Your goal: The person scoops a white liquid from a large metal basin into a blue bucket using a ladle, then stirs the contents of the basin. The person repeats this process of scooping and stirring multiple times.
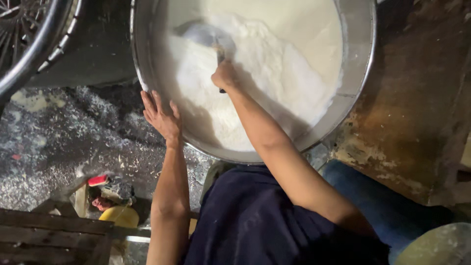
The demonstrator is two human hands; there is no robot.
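Looks like a rough food-prep workshop, not a home kitchen: huge metal basin (360, 59) w/ white flour-like powder (274, 73), floor (59, 142) dark, stained & dusted white, worn wooden pallet (49, 235), wheel rim (29, 34) at top left, rusty metal surface (412, 122) at right.

The basin (360, 59) is seen as dull silver-grey metal, and the flour (274, 78) in it as white, shaded cream toward the far side. The scoop (203, 34) is tinted pale grey under a white dusting. The floor (64, 137) at the left is shown dark grey, speckled with white flecks and pale patches; at the right it is stained rusty brown with cream blotches. A dark navy apron (250, 221) is streaked faintly with white powder, and blue trousers (373, 196) are seen beside it. Near left, a red object (98, 180), a yellow lid (119, 216) and grey-brown planks (49, 235) are seen.
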